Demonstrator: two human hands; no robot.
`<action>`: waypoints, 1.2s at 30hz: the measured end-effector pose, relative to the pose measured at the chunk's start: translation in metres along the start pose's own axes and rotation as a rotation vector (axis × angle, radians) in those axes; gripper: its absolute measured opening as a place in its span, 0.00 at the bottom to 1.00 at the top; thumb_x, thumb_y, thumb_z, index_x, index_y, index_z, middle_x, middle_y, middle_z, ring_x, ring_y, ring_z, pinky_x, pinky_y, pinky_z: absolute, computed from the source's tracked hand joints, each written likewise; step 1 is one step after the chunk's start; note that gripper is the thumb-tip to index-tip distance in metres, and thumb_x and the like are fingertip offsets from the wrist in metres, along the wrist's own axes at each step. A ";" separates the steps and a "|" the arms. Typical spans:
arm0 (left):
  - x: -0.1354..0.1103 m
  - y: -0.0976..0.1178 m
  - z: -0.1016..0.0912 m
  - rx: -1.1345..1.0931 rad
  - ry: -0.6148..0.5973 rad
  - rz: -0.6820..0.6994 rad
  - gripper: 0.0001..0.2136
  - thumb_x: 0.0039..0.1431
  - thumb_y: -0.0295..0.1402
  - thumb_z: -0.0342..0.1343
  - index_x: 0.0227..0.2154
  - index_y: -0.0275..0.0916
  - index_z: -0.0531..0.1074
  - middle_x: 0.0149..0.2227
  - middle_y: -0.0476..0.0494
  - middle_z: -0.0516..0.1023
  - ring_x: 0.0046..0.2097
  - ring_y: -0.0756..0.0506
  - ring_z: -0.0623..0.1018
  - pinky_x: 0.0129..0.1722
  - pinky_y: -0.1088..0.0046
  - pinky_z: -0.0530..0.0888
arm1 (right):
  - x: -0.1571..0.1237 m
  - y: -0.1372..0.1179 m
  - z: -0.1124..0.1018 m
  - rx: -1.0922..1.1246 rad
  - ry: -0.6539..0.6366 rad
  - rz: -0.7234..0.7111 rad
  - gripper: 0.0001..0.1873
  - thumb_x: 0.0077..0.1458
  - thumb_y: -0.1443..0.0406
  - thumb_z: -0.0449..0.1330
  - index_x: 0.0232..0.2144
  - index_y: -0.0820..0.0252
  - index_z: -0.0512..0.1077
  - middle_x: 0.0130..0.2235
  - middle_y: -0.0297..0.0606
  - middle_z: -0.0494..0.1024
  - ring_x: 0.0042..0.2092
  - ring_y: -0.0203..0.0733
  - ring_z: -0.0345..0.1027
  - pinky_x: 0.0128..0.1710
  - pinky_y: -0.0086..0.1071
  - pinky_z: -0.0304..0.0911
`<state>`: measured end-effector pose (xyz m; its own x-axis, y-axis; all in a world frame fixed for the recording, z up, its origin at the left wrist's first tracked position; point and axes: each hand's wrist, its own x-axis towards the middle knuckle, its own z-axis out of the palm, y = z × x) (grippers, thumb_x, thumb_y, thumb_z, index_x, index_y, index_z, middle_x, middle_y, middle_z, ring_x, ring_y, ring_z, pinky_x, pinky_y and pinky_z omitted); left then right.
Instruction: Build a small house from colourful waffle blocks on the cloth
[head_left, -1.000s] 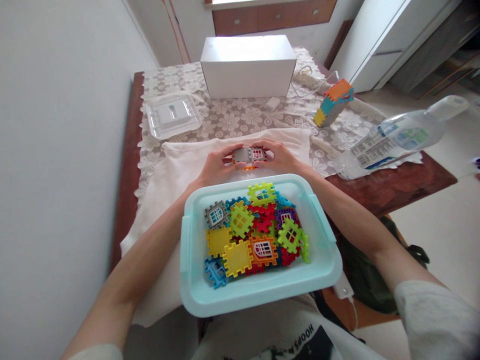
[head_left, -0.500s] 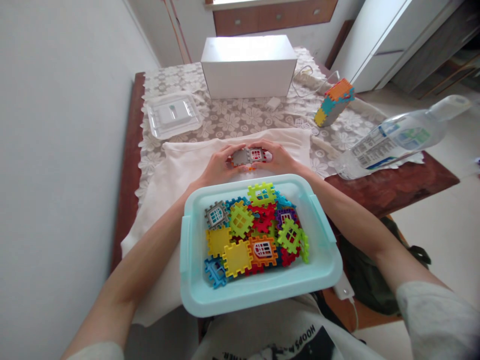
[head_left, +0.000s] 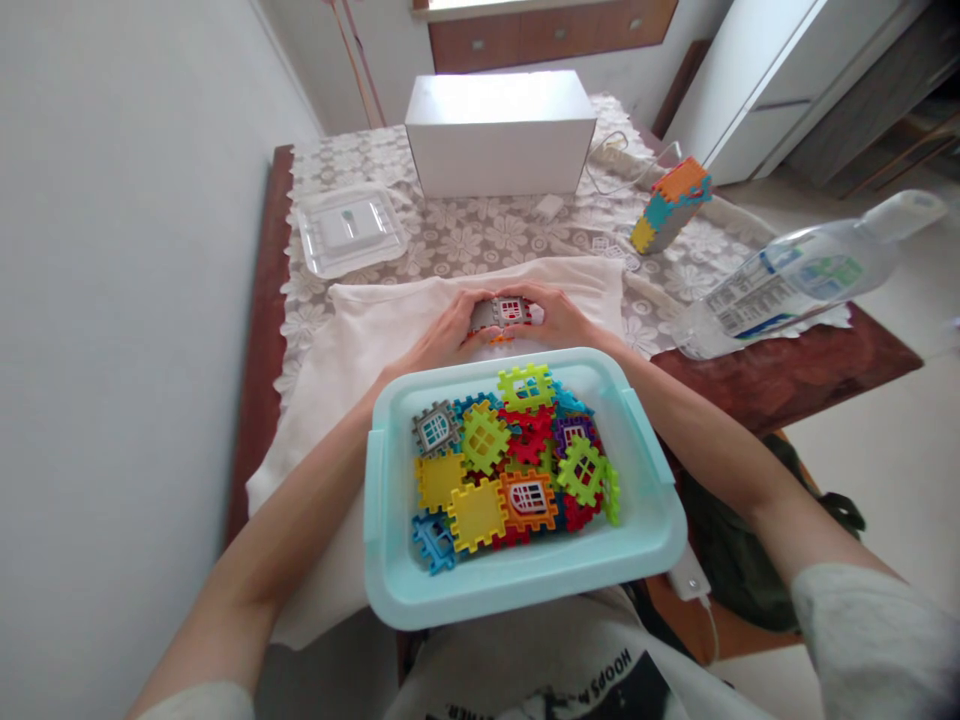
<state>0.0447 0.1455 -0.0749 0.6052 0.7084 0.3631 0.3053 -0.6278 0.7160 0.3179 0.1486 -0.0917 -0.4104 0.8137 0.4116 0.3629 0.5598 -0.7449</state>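
Over the white cloth, my left hand and my right hand grip a small block assembly between them. Grey interlocking panels form its visible face, one with a white window insert, and some orange shows at its lower edge. My left fingers cover much of the left panel; my right thumb and fingers pinch the window end. Closer to me is a light-blue plastic bin of loose interlocking panels. Among these lie a yellow panel, an orange window panel and a green panel.
A white box stands at the back of the table. At left lies a clear plastic lid. A built block tower and a clear bottle stand to the right. A wall runs along the left.
My left hand has shifted slightly right along the grey assembly, covering more of its left panel. Both hands keep hold of it. The view has moved very slightly.
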 end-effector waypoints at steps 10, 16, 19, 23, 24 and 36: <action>0.000 -0.003 0.001 0.025 -0.001 -0.006 0.29 0.73 0.57 0.63 0.65 0.45 0.71 0.66 0.32 0.80 0.68 0.30 0.80 0.72 0.44 0.78 | -0.001 0.001 0.003 0.026 -0.007 0.001 0.30 0.56 0.51 0.78 0.60 0.43 0.83 0.63 0.42 0.87 0.64 0.62 0.81 0.69 0.66 0.76; -0.006 0.000 -0.004 -0.088 0.021 -0.068 0.44 0.56 0.50 0.79 0.71 0.47 0.66 0.69 0.29 0.78 0.60 0.28 0.85 0.60 0.42 0.85 | -0.009 0.005 -0.011 0.099 -0.094 0.037 0.51 0.48 0.53 0.83 0.71 0.41 0.71 0.65 0.43 0.83 0.62 0.60 0.83 0.63 0.58 0.83; -0.007 -0.003 -0.009 -0.172 0.009 -0.091 0.47 0.52 0.45 0.82 0.70 0.46 0.65 0.70 0.27 0.77 0.62 0.28 0.84 0.58 0.44 0.86 | -0.008 0.010 -0.018 0.104 -0.088 0.063 0.44 0.47 0.53 0.83 0.64 0.43 0.74 0.60 0.41 0.85 0.59 0.57 0.83 0.61 0.56 0.83; -0.005 -0.010 -0.010 -0.338 0.011 -0.117 0.42 0.51 0.42 0.82 0.64 0.47 0.65 0.62 0.32 0.85 0.57 0.34 0.87 0.57 0.50 0.86 | -0.005 0.012 -0.019 0.154 -0.059 0.116 0.33 0.48 0.53 0.82 0.53 0.45 0.76 0.54 0.38 0.84 0.55 0.56 0.83 0.62 0.56 0.83; -0.004 -0.011 -0.009 -0.374 0.017 -0.125 0.40 0.52 0.42 0.81 0.62 0.46 0.64 0.58 0.34 0.87 0.53 0.36 0.88 0.56 0.52 0.86 | -0.004 0.011 -0.018 0.171 -0.055 0.126 0.31 0.48 0.54 0.82 0.52 0.45 0.76 0.53 0.37 0.84 0.55 0.56 0.84 0.62 0.57 0.83; -0.006 -0.009 -0.007 -0.288 0.045 -0.133 0.30 0.58 0.38 0.77 0.57 0.46 0.66 0.55 0.37 0.86 0.51 0.39 0.87 0.50 0.58 0.86 | -0.004 0.010 -0.010 0.274 -0.002 0.208 0.30 0.48 0.57 0.81 0.51 0.48 0.77 0.53 0.39 0.86 0.55 0.59 0.85 0.63 0.62 0.83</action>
<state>0.0331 0.1494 -0.0790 0.5388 0.7958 0.2764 0.1550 -0.4162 0.8960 0.3315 0.1529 -0.0951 -0.3530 0.9056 0.2351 0.2012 0.3189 -0.9262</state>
